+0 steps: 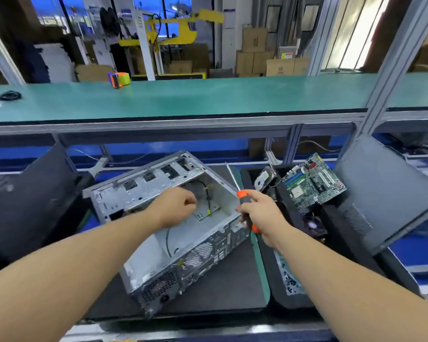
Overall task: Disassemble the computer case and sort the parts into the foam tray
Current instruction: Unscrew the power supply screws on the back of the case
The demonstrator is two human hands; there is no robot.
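— Holding screwdriver (247, 209) in right hand (260, 213); left hand (177, 206) inside the case (173, 228), fingers curled, can't tell on what.
— Parts?
— Motherboard (313, 182) in foam tray (279, 267), right of case.

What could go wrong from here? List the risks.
1. The right hand grips the screwdriver with its shaft pointing up past the case edge; a swing toward the tray could scrape the motherboard.
2. The left hand reaches inside near a loose cable; tugging may snag it on the sheet metal.
3. The motherboard lies tilted on the tray and might slide.
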